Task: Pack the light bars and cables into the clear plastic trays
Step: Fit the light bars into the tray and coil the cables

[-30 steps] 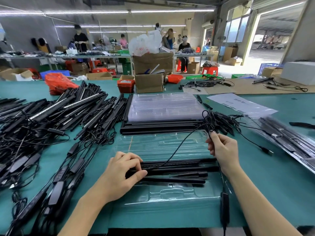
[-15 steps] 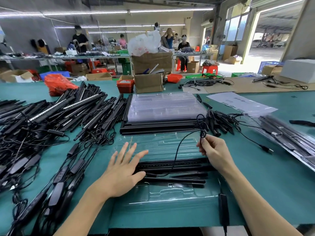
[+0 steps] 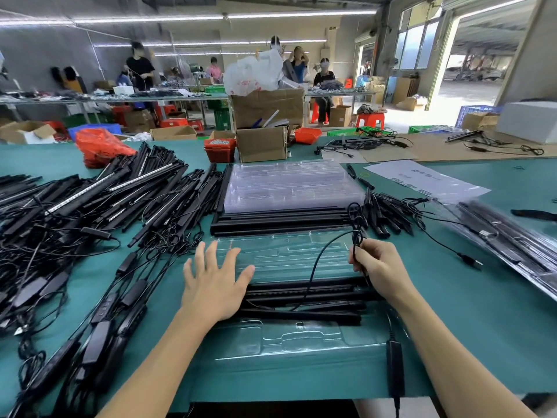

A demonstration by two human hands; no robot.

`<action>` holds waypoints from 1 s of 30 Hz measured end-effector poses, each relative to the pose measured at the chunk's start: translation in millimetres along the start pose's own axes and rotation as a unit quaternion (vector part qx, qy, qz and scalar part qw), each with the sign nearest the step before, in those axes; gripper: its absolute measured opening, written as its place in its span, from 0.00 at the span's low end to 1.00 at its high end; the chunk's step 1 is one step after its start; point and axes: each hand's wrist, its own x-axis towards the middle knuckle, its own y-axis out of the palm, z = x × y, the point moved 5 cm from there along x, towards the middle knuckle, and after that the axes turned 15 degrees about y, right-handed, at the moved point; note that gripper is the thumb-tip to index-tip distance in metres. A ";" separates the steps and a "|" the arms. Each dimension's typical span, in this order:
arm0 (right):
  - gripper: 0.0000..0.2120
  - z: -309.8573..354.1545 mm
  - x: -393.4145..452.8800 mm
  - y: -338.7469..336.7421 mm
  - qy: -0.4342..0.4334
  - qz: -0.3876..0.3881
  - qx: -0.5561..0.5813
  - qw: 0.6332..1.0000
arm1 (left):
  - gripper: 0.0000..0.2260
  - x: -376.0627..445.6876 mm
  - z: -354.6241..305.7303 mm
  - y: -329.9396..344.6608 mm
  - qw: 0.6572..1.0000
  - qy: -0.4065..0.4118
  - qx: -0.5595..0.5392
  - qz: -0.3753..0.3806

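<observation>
— Head view: which step was that?
— Cable-tucking. My right hand pinched the coiled cable; my left hand lay flat, fingers spread, beside the light bars in the clear tray between my hands.
— Next?
— Probably seating the coil in a free pocket.

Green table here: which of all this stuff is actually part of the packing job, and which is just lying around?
Part of the job:
- clear tray in front, light bars laid in it
- black cable pinched by the right hand
- left hand, fingers spread at the tray's left end
- pile of loose bars
- stack of spare trays

Lying about:
- cardboard boxes
- red bag
- printed sheet
</observation>
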 end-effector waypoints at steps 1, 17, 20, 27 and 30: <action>0.15 0.0 0.3 -0.3 0.003 0.005 0.012 1.000 | 0.28 -0.2 -0.4 0.2 1.000 0.005 0.007 -0.001; 0.17 -0.9 4.9 -1.3 0.062 0.009 0.179 0.982 | 0.39 0.6 -2.5 5.4 1.000 0.007 0.015 0.015; 0.20 -4.0 5.3 -5.1 0.076 0.007 0.225 0.971 | 0.39 1.2 0.2 6.3 0.999 -0.003 -0.033 0.008; 0.20 -3.6 3.5 -5.2 0.068 0.014 0.191 0.979 | 0.30 5.8 3.9 3.1 0.994 -0.070 -0.087 0.017; 0.18 -2.7 2.9 -5.7 0.064 0.010 0.178 0.982 | 0.32 4.6 -6.2 0.6 0.997 -0.022 0.069 0.009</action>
